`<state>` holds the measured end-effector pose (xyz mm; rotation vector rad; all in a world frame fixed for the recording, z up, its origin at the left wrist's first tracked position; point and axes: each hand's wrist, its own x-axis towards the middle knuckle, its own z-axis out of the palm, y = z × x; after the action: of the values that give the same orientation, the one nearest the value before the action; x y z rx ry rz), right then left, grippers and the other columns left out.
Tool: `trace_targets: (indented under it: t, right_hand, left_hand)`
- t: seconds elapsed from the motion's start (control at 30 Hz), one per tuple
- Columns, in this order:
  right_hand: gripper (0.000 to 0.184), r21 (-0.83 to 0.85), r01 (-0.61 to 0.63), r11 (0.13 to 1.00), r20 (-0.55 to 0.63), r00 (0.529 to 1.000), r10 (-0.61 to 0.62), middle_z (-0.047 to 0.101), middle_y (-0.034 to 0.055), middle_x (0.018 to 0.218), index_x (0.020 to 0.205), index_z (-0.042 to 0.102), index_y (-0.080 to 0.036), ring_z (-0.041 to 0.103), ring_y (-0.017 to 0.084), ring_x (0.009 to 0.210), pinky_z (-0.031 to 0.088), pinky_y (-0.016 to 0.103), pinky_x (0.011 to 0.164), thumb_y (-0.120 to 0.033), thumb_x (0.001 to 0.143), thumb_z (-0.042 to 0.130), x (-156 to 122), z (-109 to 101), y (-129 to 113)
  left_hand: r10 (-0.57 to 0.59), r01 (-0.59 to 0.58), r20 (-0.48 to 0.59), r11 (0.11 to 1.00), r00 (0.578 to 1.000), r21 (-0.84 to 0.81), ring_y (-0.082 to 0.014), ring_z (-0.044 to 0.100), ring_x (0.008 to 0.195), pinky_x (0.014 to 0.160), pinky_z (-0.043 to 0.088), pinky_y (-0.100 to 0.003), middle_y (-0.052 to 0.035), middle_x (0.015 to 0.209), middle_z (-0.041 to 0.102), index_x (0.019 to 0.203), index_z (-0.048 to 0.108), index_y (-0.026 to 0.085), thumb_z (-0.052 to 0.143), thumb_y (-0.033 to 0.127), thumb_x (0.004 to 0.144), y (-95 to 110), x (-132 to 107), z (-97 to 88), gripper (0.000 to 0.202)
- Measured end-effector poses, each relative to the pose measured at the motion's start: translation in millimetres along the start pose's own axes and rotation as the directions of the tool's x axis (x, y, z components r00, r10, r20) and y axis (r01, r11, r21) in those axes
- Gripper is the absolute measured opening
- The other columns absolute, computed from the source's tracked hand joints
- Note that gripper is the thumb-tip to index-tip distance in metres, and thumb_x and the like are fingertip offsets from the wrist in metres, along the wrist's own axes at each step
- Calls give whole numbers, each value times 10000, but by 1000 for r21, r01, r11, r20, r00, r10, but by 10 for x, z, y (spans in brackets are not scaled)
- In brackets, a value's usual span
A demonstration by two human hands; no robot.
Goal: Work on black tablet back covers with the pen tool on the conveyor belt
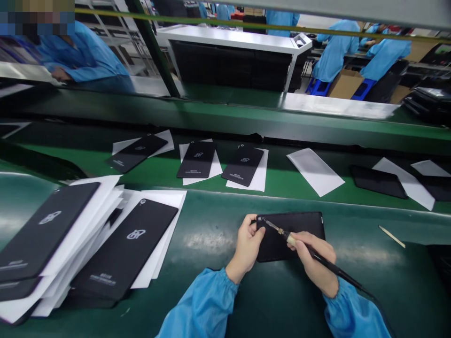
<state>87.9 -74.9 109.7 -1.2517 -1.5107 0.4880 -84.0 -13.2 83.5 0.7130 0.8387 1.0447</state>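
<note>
A black tablet back cover (pixel 299 226) lies on the green bench in front of me. My left hand (pixel 246 246) grips its left edge, fingers curled round the corner. My right hand (pixel 315 265) is closed on a thin black tool (pixel 327 265) held like a pen. The tool's metal tip (pixel 266 222) touches the cover's upper left corner. Both arms wear blue sleeves.
Stacks of black covers with white sheets (pixel 123 249) lie at my left. More covers on paper (pixel 197 159) sit on the green conveyor belt (pixel 282 180) beyond. A thin stick (pixel 392 236) rests at right. People in blue coats (pixel 84 56) work behind.
</note>
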Motion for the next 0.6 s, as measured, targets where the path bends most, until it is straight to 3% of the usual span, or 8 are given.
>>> trace_targets:
  t: [0.6]
  right_hand:
    - [191, -84, 81, 993, -40, 996, -84, 772, 19, 824, 966, 761, -226, 738, 179, 736, 610, 294, 720, -117, 908, 615, 30, 61, -70]
  left_hand:
    - [10, -10, -5, 1000, 1000, 12, -145, 675, 643, 635, 499, -238, 6, 773, 721, 1003, 536, 214, 746, 262, 802, -25, 11, -20, 295]
